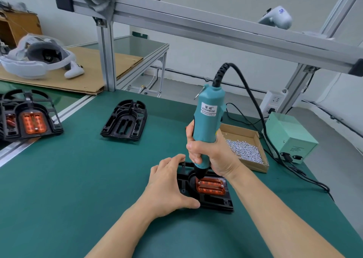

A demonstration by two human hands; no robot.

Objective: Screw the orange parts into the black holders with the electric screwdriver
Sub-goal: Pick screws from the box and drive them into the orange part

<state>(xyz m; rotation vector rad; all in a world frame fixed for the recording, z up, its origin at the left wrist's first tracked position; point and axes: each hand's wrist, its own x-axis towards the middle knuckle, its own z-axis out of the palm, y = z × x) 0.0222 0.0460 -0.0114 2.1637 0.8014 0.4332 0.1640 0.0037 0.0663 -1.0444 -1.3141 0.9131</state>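
Head view. My right hand [208, 151] is wrapped closed around the lower body of the teal electric screwdriver [208, 118], which I hold nearly upright with its black cord [253, 104] arcing off the top and away to the right. The black nose of the tool comes down onto the far-left corner of the orange part [211, 186]; the bit itself is hidden by the nose, so I cannot tell whether it is seated on a screw.

The orange part sits in the recess of a black holder [216, 200] lying flat on the green counter [78, 179], directly beneath my right hand. My left hand [169, 187] is spread partly open and pressed on the holder's left side, fingers curled over its far edge, thumb along its near-left corner.

Just right of my right hand is a shallow cardboard box [253, 149] of small silver screws [244, 151]; beyond it, further right, a pale green power supply [288, 137].

Well ahead and left of my left hand lies an empty black holder [124, 120]. Far left, at the counter's edge, another holder [29, 116] already carries an orange part [33, 122].
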